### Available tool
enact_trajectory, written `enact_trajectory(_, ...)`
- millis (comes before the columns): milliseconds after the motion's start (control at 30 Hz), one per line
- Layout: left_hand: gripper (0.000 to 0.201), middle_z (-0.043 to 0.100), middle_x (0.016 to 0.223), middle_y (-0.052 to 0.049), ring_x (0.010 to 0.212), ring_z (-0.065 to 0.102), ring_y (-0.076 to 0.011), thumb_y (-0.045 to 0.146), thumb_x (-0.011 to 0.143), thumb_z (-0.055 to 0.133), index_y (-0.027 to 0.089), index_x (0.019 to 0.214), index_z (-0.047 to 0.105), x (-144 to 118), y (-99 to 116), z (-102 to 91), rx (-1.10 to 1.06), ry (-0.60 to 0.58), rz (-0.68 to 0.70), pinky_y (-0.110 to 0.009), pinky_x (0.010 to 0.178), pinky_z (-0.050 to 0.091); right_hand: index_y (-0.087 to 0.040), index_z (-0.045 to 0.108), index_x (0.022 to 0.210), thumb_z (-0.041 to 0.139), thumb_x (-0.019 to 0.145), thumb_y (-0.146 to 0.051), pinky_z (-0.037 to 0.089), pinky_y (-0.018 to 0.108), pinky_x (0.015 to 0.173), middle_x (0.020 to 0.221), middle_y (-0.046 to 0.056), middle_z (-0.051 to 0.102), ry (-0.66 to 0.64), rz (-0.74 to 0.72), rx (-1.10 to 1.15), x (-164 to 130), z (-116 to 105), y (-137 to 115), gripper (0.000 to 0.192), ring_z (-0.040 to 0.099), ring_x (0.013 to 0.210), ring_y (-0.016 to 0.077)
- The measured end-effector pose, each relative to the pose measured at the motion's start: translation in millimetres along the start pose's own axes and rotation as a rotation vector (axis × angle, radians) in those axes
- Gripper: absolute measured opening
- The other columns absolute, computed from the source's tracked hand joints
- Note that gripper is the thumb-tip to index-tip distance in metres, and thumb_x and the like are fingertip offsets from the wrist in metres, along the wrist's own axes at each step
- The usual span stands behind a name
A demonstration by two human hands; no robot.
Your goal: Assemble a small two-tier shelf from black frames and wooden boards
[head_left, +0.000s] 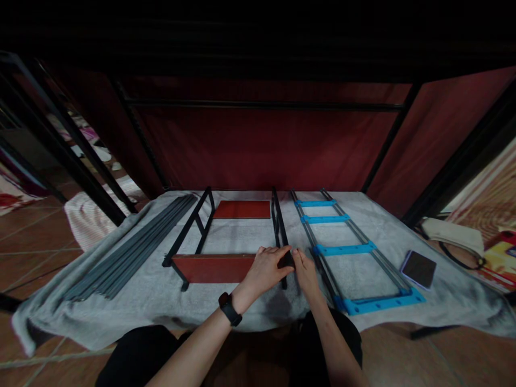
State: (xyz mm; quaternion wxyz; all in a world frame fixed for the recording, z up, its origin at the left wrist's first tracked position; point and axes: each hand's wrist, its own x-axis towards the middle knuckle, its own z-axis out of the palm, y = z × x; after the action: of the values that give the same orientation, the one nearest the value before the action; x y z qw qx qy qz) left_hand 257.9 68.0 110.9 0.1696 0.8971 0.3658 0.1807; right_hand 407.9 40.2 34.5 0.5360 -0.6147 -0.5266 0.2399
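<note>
A small rack lies on a grey cloth (242, 312): two black metal side frames (189, 228) joined by two red-brown boards, a far board (242, 209) and a near board (213, 267). My left hand (266, 269), with a black watch on its wrist, grips the right end of the near board where it meets the right black frame (279, 223). My right hand (305, 271) pinches the same joint from the right side. Both hands touch there, and the joint itself is hidden by my fingers.
A bundle of several grey bars (133, 247) lies at the left of the cloth. To the right lies a ladder-like frame (346, 250) of grey rails with blue crosspieces. A dark flat phone (419, 267) lies beyond it. A red backdrop on black poles stands behind.
</note>
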Motion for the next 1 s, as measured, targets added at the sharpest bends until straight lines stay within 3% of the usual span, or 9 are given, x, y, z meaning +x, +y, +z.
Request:
enact_trajectory(167,0.058,0.065,0.121,-0.007,0.112,0.058,-0.0251,0.036,0.085,0.066,0.025,0.139,0.048,-0.4,-1.0,2.3,-0.007,0.022,-0.008,-0.039,0.097,0.036,-0.022,0.055,0.090,0.038,0.093,-0.053,0.045,0.029,0.070,0.079,0.003,0.060,0.022,-0.003,0.136,-5.6,0.3,1.2,0.036,0.057,0.077,0.0188)
enact_trajectory(367,0.057,0.064,0.123,-0.008,0.112,0.058,-0.0255,0.036,0.085,0.066,0.024,0.138,0.048,0.1,-3.0,5.2,-0.007,0.035,0.001,-0.039,0.097,0.036,-0.021,0.054,0.080,0.035,0.094,-0.051,0.040,0.028,0.063,0.066,0.000,0.054,-0.041,-0.018,-0.008,-1.0,-0.4,-2.7,0.038,0.052,0.064,0.0165)
enact_trajectory(533,0.058,0.064,0.123,-0.008,0.113,0.058,-0.0257,0.038,0.085,0.067,0.024,0.137,0.048,-0.2,-2.2,5.0,-0.004,0.037,-0.006,-0.040,0.096,0.036,-0.020,0.056,0.085,0.032,0.094,-0.055,0.044,0.030,0.068,0.077,0.004,0.059,0.005,0.066,0.114,-4.2,0.3,-1.1,0.043,0.056,0.074,0.0189)
enact_trajectory(633,0.058,0.064,0.123,-0.008,0.112,0.058,-0.0255,0.037,0.085,0.066,0.023,0.138,0.047,0.5,-2.6,5.3,0.001,0.038,-0.004,-0.039,0.095,0.037,-0.022,0.053,0.089,0.039,0.092,-0.054,0.045,0.029,0.070,0.080,0.002,0.058,0.021,0.025,0.153,-3.5,0.0,-0.4,0.036,0.056,0.078,0.0179)
enact_trajectory(733,0.060,0.063,0.125,-0.008,0.112,0.058,-0.0253,0.037,0.085,0.067,0.022,0.139,0.046,1.1,-2.7,5.0,0.002,0.037,-0.002,-0.039,0.095,0.038,-0.021,0.054,0.084,0.040,0.092,-0.054,0.043,0.028,0.068,0.073,0.000,0.056,-0.012,-0.007,0.096,-0.5,1.4,-1.1,0.037,0.054,0.072,0.0171)
enact_trajectory(833,0.060,0.063,0.126,-0.008,0.112,0.058,-0.0253,0.037,0.085,0.066,0.022,0.139,0.046,0.9,-1.4,3.6,0.010,0.023,-0.013,-0.039,0.096,0.038,-0.020,0.058,0.082,0.036,0.092,-0.057,0.042,0.029,0.069,0.073,0.003,0.060,-0.015,0.050,0.057,-0.9,3.6,-0.9,0.044,0.056,0.072,0.0186)
enact_trajectory(1000,0.060,0.066,0.119,-0.007,0.109,0.059,-0.0256,0.040,0.085,0.066,0.024,0.139,0.046,0.2,0.0,3.2,0.030,0.020,-0.026,-0.039,0.093,0.039,-0.022,0.057,0.087,0.043,0.089,-0.057,0.044,0.030,0.075,0.084,0.003,0.061,0.049,0.066,0.209,-5.3,2.7,1.1,0.038,0.057,0.082,0.0192)
